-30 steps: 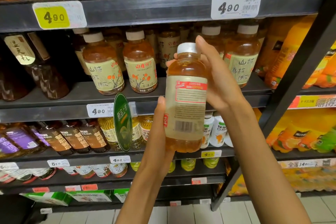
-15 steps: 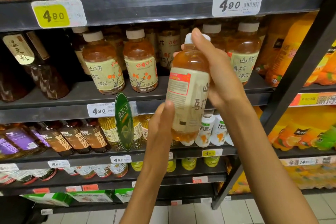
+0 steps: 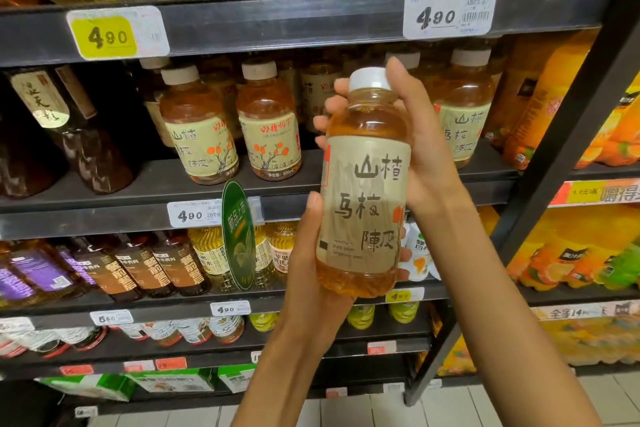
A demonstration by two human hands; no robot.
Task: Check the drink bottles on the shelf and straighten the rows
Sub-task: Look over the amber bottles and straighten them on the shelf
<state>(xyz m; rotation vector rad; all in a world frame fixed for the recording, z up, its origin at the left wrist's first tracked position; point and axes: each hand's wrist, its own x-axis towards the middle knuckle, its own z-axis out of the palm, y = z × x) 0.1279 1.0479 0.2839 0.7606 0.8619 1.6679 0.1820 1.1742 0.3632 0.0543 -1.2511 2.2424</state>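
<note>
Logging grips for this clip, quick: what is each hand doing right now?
Left hand: holds the bottle at its base.
Right hand: grips the same bottle at its shoulder.

Both forearms reach up and forward, hands raised together. The left hand (image 3: 313,274) cups the base of a bottle (image 3: 363,191), thumb upright along its side; the right hand (image 3: 420,149), above it, wraps the upper part, fingers curled behind.

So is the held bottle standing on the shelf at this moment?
No, the bottle is held in the air before the shelf, the left hand under it and the right hand gripping its upper part.
</note>
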